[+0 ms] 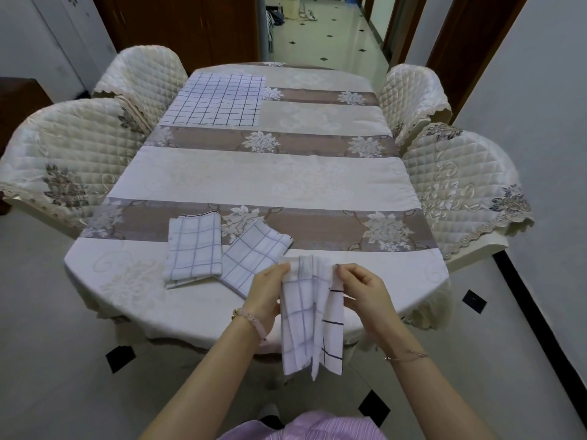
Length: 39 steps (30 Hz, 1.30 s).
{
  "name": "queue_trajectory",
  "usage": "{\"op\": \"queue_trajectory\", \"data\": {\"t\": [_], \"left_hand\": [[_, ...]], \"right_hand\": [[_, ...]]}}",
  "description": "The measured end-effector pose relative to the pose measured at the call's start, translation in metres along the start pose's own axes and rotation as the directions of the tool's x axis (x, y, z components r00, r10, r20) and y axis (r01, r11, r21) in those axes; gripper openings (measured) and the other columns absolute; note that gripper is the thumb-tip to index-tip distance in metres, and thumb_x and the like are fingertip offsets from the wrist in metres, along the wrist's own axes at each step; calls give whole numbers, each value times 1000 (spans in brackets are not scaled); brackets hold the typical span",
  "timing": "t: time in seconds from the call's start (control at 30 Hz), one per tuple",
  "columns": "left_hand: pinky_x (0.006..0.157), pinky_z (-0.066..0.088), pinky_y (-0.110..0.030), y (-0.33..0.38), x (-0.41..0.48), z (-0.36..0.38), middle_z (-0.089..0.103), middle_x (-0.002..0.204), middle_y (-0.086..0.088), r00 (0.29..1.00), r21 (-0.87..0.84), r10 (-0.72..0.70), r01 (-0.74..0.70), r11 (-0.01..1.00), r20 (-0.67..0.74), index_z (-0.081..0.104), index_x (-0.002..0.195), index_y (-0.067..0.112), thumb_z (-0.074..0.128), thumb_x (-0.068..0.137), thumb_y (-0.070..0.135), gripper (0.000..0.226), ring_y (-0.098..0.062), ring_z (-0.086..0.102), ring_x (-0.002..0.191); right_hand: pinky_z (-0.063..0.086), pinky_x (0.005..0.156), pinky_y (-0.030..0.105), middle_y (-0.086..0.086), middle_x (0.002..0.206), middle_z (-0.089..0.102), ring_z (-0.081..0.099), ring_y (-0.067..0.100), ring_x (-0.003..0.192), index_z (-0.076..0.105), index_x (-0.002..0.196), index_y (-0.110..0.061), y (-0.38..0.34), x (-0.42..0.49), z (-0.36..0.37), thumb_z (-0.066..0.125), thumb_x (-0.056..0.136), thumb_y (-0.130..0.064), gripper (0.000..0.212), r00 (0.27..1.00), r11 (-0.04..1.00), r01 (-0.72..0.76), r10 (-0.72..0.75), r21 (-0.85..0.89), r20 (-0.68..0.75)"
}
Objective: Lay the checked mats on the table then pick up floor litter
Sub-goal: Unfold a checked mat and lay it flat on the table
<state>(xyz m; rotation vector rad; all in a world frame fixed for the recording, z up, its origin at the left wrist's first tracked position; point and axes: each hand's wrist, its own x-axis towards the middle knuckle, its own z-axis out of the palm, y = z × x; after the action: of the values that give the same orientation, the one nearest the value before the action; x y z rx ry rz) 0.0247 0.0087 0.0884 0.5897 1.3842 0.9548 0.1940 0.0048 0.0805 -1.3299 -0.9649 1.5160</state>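
I hold a white checked mat [309, 325] by its top edge, above the near end of the table [254, 182]. It hangs down in loose folds. My left hand [270, 290] pinches its left top corner and my right hand [362, 290] pinches the right one. Two folded checked mats lie on the near part of the table: one [193, 249] to the left, one [254, 255] beside it, partly behind my left hand. A fourth checked mat [219, 100] lies spread flat at the far left of the table.
Four chairs with quilted cream covers stand around the table, two on the left [63, 160] and two on the right [460, 176]. The pale tiled floor [63, 360] has small black diamond insets. A hallway [320, 33] opens beyond the table.
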Motion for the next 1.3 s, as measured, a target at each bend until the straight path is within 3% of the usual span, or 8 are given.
{"op": "queue_trajectory", "data": {"t": [0.2,0.37,0.7,0.8,1.0,1.1,1.2,1.3], "left_hand": [[66,48,-27,3,35,-41,65,75,-8,982,6,-18,19,1000,-187,61,75,11,50,93,20,22,-21,60,68],[84,48,-40,4,54,-53,63,93,-12,979,-27,-83,79,996,-189,58,94,5,47,96,18,17,-25,60,79],[100,44,-48,-10,66,-80,57,127,-17,979,18,-147,151,988,-142,48,129,1,55,92,25,45,-33,57,114],[78,53,-39,-23,49,-95,61,114,-14,986,128,-136,148,981,-99,51,119,4,58,90,16,32,-27,63,93],[57,58,-27,-52,10,-110,66,102,-22,982,211,-186,188,959,-31,55,111,-4,59,85,-3,26,-28,67,79],[64,57,-30,-52,-1,-99,69,92,-17,994,195,-79,92,977,-72,60,103,-3,62,84,-1,20,-28,67,82],[73,55,-29,-41,-8,-83,65,84,-10,995,101,15,-5,995,-95,63,92,4,62,83,-2,11,-22,64,84],[73,55,-28,-29,-16,-67,67,83,-7,993,61,87,-82,995,-76,66,87,8,60,84,-2,12,-18,64,84]], "right_hand": [[53,54,25,-2,81,73,64,16,71,69,94,-13,0,22,-30,48,96,-23,23,978,971,-159,179,178,-105],[56,67,35,8,103,69,67,23,90,60,112,-12,19,27,-43,50,94,-35,31,920,902,-378,391,210,-26],[51,52,9,4,81,65,60,10,68,67,100,2,36,27,-31,60,86,0,16,957,909,-273,223,-315,-187],[50,53,7,4,83,66,60,9,70,68,100,4,37,28,-35,58,87,0,17,959,905,-256,194,-339,-208],[55,63,20,15,98,67,61,20,76,63,112,1,41,26,-41,57,88,-3,25,947,916,-281,217,-287,-237],[50,73,31,1,96,62,59,19,84,59,115,-15,35,21,-35,58,88,-13,28,954,819,-198,35,-538,-297],[49,79,24,-7,99,65,61,9,94,60,106,-25,16,5,-7,62,86,-16,21,988,854,43,-113,-518,-106],[45,84,11,-21,114,60,55,-8,106,57,116,-33,9,-14,33,69,82,-26,36,977,887,133,-43,-442,208]]}}
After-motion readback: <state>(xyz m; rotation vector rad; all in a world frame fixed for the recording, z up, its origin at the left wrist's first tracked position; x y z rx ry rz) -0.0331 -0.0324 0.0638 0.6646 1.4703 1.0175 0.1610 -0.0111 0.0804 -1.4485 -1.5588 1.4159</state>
